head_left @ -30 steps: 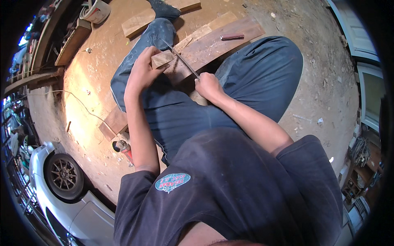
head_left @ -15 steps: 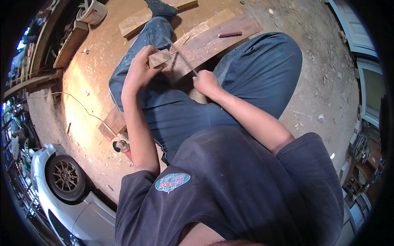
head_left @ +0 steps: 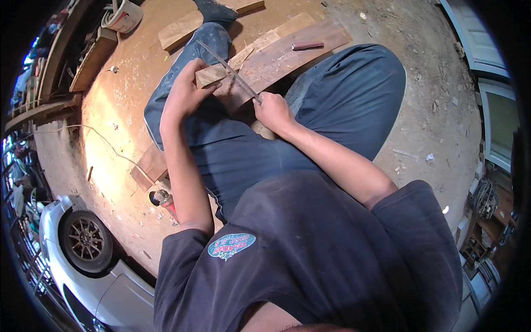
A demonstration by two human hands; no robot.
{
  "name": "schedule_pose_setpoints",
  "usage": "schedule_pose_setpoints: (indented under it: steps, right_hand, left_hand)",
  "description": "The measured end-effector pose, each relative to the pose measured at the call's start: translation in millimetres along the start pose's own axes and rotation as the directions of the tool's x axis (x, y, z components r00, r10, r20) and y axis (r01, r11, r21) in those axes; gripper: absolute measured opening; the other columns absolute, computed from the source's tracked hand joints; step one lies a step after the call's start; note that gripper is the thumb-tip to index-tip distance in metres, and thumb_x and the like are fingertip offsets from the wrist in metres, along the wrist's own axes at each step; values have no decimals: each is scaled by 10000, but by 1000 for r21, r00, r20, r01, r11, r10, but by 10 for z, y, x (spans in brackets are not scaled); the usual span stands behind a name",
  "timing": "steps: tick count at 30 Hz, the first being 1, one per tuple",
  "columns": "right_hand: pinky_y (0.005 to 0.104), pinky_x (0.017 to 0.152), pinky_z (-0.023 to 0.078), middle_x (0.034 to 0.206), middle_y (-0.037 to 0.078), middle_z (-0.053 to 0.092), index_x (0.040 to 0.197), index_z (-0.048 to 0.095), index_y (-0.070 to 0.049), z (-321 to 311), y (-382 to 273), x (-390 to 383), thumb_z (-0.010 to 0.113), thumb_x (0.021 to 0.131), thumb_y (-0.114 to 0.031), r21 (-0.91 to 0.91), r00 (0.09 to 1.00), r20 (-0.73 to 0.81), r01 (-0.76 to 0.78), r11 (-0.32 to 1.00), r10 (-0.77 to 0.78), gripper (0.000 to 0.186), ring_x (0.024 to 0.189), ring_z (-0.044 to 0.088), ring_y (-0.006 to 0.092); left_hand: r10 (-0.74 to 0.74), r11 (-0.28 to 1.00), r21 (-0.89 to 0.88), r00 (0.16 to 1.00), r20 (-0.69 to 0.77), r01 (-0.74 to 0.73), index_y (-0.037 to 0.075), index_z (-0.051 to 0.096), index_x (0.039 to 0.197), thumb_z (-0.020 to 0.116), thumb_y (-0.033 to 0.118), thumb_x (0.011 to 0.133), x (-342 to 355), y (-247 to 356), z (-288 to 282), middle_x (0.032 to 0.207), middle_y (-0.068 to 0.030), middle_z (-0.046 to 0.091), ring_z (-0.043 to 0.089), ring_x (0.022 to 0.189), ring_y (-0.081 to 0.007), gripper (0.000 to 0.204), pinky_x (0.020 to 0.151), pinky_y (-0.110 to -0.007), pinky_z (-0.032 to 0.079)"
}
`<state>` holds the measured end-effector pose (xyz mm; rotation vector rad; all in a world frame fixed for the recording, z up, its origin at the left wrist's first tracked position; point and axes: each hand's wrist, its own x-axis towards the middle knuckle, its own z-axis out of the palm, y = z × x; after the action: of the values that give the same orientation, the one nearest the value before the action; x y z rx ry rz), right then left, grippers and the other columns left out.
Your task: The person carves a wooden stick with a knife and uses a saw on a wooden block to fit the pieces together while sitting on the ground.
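Note:
My left hand (head_left: 186, 87) grips a short light wooden block (head_left: 210, 76) between my bent legs (head_left: 354, 94). In my right hand (head_left: 272, 110) is a long thin metal bar, seemingly a file (head_left: 235, 73), slanting up and left beside the block's right end. Beneath them lies a brown plank (head_left: 293, 55) with shavings, and a small maroon cylindrical object (head_left: 307, 45) rests on it.
More boards (head_left: 180, 33) lie beyond my left leg. A red power tool (head_left: 166, 202) and cord sit left of my body. A white bucket (head_left: 123, 16), wooden shelving, a silver car (head_left: 110, 299) and white framed panels (head_left: 498, 122) edge the view.
My right hand has moved slightly left, with the bar's far end further up and left. My left hand and the block have shifted slightly left.

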<state>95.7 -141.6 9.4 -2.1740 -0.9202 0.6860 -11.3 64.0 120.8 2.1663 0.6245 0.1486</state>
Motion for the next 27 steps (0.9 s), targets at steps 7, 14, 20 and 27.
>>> schedule_pose_setpoints:
  steps: [7, 14, 20, 27]
  right_hand:
    - [541, 767, 510, 830, 295, 663, 805, 659, 45, -44, -73, -14, 643, 906, -248, 9, 997, 48, -65, 998, 65, 310, 846, 652, 475]
    - [535, 790, 535, 837, 294, 677, 849, 685, 50, -79, -88, -12, 637, 899, -218, 18, 992, 64, -107, 994, 106, 277, 852, 672, 469]
    - [528, 801, 533, 833, 301, 673, 861, 681, 56, -80, -35, -44, 632, 904, -218, -46, 974, 135, -179, 983, 183, 282, 847, 669, 474]
    - [529, 810, 538, 875, 304, 680, 888, 692, 57, -78, -40, -37, 640, 902, -224, -22, 970, 136, -199, 980, 200, 286, 877, 674, 467]
  left_hand:
    - [-3, 1000, 15, 1000, -15, 3, 5, 580, 1042, 802, 154, 765, -2, -59, 2, 992, -150, 625, 618, 960, -313, 385, 852, -362, 478]
    - [52, 976, 214, 999, -1, -51, 51, 617, 1080, 824, 176, 731, -4, 50, -27, 1035, -134, 655, 610, 1002, -360, 425, 875, -409, 481]
    - [150, 902, 411, 989, -11, -133, 103, 645, 1087, 815, 157, 713, -86, 99, -5, 1060, -80, 664, 587, 1026, -327, 414, 892, -425, 442]
    - [227, 855, 480, 974, -7, -195, 108, 639, 1097, 795, 106, 714, -148, 240, 57, 1088, -58, 648, 568, 1079, -316, 414, 943, -421, 410]
